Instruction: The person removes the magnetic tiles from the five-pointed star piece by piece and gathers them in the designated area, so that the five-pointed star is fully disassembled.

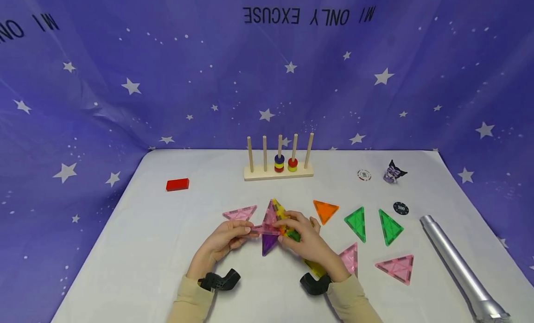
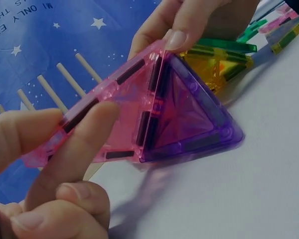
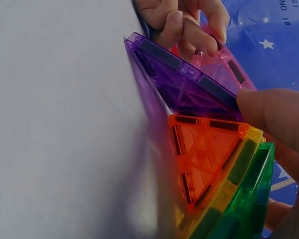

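In front of the wooden peg rack (image 1: 278, 176), on the white desk (image 1: 125, 267), a cluster of translucent magnetic tiles (image 1: 270, 215) is held between two hands. A pink triangular tile (image 2: 132, 107) is pinched between the thumb and fingers of the left hand (image 1: 227, 237), and one of its edges is met by a purple triangular tile (image 2: 189, 107). The cluster is grasped by the right hand (image 1: 306, 239), with the thumb set at a corner of the purple tile and the fingers curved over the other side. Beside the purple tile, an orange tile (image 3: 204, 152), a yellow tile (image 3: 243, 162) and a green tile (image 3: 249, 194) are seen.

In front of the rack's left end, a flat pink tile (image 1: 240, 213) is placed. Forward and right of the rack, a flat orange tile (image 1: 325, 212) is laid, with two green triangles (image 1: 358, 224) and two pink triangles (image 1: 398, 269) farther out. Left of the rack, a red block (image 1: 177, 184) is set; to its right, two poker chips (image 1: 364, 175), a small figurine (image 1: 391, 175) and, farthest forward, a silver tube (image 1: 454, 262) are placed. Coloured rings (image 1: 293, 165) are threaded on two of the rack's five pegs.
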### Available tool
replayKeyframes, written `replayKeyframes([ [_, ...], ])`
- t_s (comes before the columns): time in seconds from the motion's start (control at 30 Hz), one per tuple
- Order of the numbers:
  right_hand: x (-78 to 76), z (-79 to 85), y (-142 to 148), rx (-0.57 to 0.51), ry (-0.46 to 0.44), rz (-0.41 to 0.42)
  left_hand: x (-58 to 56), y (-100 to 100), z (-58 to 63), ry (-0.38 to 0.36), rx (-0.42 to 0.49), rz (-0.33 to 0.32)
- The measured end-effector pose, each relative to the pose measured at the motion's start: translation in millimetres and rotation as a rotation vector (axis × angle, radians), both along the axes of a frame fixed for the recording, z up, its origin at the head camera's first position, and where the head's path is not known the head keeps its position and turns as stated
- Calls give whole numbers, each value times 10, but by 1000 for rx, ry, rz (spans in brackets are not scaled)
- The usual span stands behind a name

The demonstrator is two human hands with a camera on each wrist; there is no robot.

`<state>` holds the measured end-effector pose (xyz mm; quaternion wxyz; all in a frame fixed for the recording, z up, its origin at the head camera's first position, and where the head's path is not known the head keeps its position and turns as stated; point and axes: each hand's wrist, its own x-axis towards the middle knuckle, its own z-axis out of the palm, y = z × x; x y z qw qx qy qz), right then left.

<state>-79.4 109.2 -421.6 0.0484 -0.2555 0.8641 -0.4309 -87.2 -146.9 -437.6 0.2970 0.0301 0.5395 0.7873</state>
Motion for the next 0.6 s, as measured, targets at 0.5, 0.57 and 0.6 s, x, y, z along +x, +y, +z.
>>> replayKeyframes([
  [0.5, -1, -1, -28, -28, 0, -34, 26, 12, 19, -15, -1, -24],
  [0.57, -24, 5, -41, -33, -3, -26, 7, -10, 29, -13, 2, -19],
  [0.6, -40, 11, -55, -36, -1, -21, -4, -29, 41, -5, 5, -18],
])
